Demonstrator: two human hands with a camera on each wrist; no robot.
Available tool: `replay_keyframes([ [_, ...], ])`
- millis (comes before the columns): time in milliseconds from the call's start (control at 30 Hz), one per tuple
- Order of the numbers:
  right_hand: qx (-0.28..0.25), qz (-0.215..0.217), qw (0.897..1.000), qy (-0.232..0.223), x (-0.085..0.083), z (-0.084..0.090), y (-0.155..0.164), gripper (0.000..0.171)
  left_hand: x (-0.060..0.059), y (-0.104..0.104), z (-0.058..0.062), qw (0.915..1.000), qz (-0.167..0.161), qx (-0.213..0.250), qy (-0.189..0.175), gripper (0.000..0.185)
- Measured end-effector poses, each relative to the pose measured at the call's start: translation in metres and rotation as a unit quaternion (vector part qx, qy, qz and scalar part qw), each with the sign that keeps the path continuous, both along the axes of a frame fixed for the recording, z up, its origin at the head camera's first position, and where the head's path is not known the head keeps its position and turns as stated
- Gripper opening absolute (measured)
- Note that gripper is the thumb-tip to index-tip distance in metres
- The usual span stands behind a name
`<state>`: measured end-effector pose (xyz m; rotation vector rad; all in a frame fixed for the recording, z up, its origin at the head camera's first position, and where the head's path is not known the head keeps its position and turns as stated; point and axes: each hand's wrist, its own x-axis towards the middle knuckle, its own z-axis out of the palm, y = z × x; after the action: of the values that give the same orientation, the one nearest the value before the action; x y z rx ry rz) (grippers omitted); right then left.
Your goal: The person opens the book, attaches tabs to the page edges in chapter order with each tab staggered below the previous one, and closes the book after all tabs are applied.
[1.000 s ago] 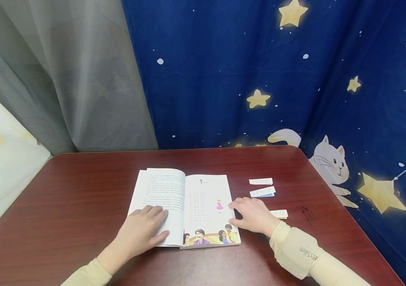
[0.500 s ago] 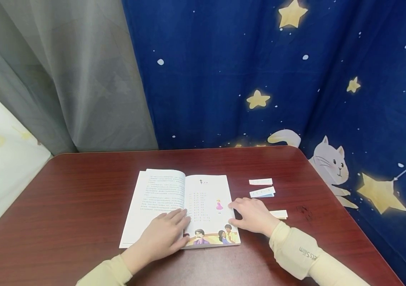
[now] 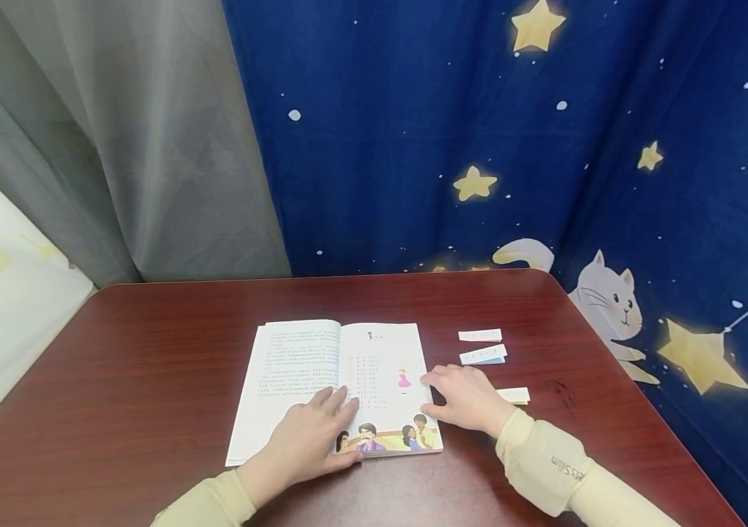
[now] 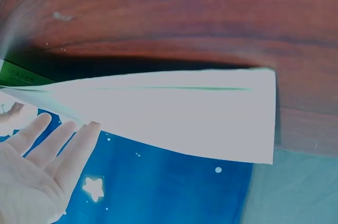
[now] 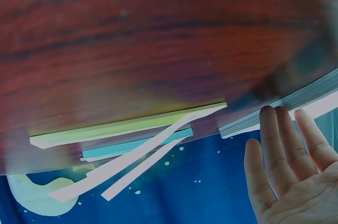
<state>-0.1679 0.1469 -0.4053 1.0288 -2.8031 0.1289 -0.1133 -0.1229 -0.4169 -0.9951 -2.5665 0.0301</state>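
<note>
Lettering on the right sleeve [image 3: 568, 468] is too blurred to read surely. Both hands lie flat with straight fingers on the open book [image 3: 295, 359] mid-table [image 3: 150, 344]: left hand [image 3: 308, 439] near the spine, right hand [image 3: 469, 399] on the right page's edge. Paper slips [image 3: 482, 354] lie just beside.

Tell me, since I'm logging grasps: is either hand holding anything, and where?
Neither grips. Left hand and right hand press flat on the open book.

The bench [image 3: 150, 351] is dark red-brown with wood grain. The open book [image 3: 341, 366] has white pages with coloured figures at the lower edge. The backdrop [image 3: 479, 132] is deep blue with yellow stars and a white cat. Both sleeves [image 3: 545, 461] are cream.
</note>
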Motion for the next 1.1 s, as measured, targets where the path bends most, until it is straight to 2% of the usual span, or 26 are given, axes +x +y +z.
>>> replay_keyframes([
  [533, 0.002, 0.002, 1.000, 0.003, 0.0004, 0.0007, -0.0005, 0.040, -0.0013, -0.0022, -0.0015, 0.9998, -0.010, 0.018, 0.001, 0.066],
  [1100, -0.003, 0.002, 1.000, -0.001, 0.0014, 0.0013, -0.0011, 0.038, -0.0021, -0.0077, 0.0022, 0.9990, -0.022, 0.035, -0.017, 0.061],
])
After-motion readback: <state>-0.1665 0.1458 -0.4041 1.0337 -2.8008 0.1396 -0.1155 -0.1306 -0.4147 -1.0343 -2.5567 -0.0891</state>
